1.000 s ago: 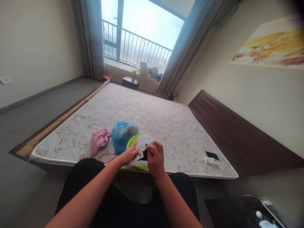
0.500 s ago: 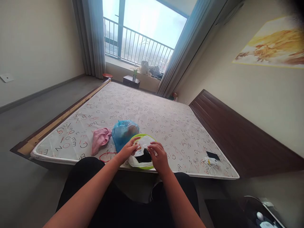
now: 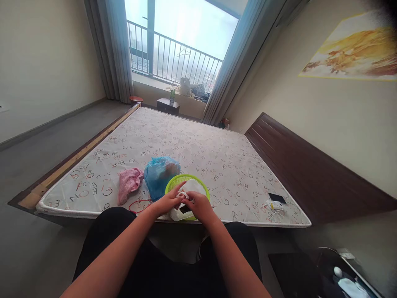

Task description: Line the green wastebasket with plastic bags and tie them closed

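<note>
A white plastic bag (image 3: 177,214) sits inside a lime-green basket (image 3: 174,182) at the near edge of the bed. My left hand (image 3: 170,200) and my right hand (image 3: 198,205) meet over the basket, both closed on the gathered top of the bag. Something dark shows in the bag's opening, too covered to name. Just left of the basket is a knotted blue plastic bag (image 3: 159,176) with something brownish inside. A pink cloth (image 3: 129,184) lies further left, and a thin red loop (image 3: 136,206) rests near my left forearm.
The bare mattress (image 3: 192,145) with printed letters spreads ahead, with a dark headboard (image 3: 297,169) on the right. A black flat object (image 3: 276,198) and a white cable (image 3: 277,213) lie at its right corner. A small dark table (image 3: 168,106) carries a green bottle (image 3: 172,96) beyond.
My hands have come together over the basket, drawing the bag's edges into a bunch. Its opening is narrower, and more of the green rim shows. The view has shifted slightly.
</note>
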Action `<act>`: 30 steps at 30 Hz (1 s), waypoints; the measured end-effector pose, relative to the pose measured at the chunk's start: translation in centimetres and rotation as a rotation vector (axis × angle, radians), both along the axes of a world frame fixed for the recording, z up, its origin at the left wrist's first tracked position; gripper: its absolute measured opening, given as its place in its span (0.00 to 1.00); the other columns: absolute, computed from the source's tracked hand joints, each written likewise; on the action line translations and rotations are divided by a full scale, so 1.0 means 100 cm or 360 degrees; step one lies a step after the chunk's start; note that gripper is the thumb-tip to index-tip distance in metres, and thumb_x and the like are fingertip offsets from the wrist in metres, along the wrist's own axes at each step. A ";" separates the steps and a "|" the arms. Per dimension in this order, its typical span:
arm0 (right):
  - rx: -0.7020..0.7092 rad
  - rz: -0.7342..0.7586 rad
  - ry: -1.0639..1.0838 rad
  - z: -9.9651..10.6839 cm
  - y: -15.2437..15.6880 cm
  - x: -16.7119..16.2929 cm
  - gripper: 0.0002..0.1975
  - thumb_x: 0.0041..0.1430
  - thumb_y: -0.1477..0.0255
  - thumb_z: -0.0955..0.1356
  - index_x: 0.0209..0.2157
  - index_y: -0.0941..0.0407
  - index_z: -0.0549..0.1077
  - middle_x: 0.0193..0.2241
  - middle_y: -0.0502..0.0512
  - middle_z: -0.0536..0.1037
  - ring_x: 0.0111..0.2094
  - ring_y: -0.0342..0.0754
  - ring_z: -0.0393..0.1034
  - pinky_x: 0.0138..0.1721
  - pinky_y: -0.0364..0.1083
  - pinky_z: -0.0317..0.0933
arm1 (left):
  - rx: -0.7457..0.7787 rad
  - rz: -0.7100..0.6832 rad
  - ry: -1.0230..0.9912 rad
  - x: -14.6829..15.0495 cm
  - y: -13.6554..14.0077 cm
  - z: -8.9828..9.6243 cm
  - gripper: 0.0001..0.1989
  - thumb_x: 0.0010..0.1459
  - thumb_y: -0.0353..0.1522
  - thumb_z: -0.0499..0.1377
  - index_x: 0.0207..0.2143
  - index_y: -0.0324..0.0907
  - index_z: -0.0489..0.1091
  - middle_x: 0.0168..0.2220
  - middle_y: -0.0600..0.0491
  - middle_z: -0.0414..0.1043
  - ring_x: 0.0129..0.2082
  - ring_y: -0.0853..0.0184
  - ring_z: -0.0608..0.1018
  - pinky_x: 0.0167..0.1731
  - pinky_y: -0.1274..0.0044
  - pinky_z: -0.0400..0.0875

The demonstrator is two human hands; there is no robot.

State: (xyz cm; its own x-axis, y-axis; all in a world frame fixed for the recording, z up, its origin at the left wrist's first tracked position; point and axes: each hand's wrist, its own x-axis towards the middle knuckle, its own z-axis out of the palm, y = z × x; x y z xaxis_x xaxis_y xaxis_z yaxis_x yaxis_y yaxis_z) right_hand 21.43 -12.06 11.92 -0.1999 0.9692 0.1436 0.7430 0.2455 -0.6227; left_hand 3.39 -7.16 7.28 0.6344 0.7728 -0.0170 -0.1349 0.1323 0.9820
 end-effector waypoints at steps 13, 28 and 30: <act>-0.0325 -0.0699 0.1393 -0.020 0.016 0.024 0.13 0.56 0.58 0.69 0.30 0.54 0.70 0.18 0.42 0.68 0.16 0.40 0.58 0.19 0.41 0.54 | 0.0289 -0.0500 0.0160 0.005 -0.008 0.010 0.31 0.60 0.39 0.65 0.65 0.48 0.68 0.39 0.53 0.74 0.39 0.66 0.73 0.43 0.75 0.67; -0.0622 -0.0132 0.1163 0.018 0.006 0.031 0.25 0.57 0.67 0.69 0.56 0.51 0.64 0.27 0.41 0.68 0.22 0.41 0.66 0.27 0.43 0.64 | 0.0146 -0.0162 0.0274 0.012 -0.005 0.003 0.29 0.58 0.44 0.64 0.59 0.41 0.75 0.34 0.52 0.77 0.31 0.68 0.72 0.33 0.78 0.65; -0.0449 -0.0115 0.1055 0.022 0.003 0.025 0.21 0.62 0.66 0.66 0.56 0.51 0.65 0.28 0.42 0.69 0.24 0.42 0.67 0.30 0.45 0.66 | 0.0113 -0.0035 0.0204 0.012 -0.005 0.001 0.31 0.56 0.43 0.66 0.60 0.42 0.74 0.39 0.51 0.79 0.36 0.65 0.75 0.39 0.75 0.68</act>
State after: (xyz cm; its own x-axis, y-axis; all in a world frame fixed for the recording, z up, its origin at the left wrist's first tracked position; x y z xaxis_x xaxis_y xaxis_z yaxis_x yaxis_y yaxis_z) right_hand 23.97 -11.80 14.12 -0.0913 0.9948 -0.0454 0.1952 -0.0268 -0.9804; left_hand 4.60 -7.62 7.42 0.6474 0.7608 -0.0448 -0.0055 0.0634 0.9980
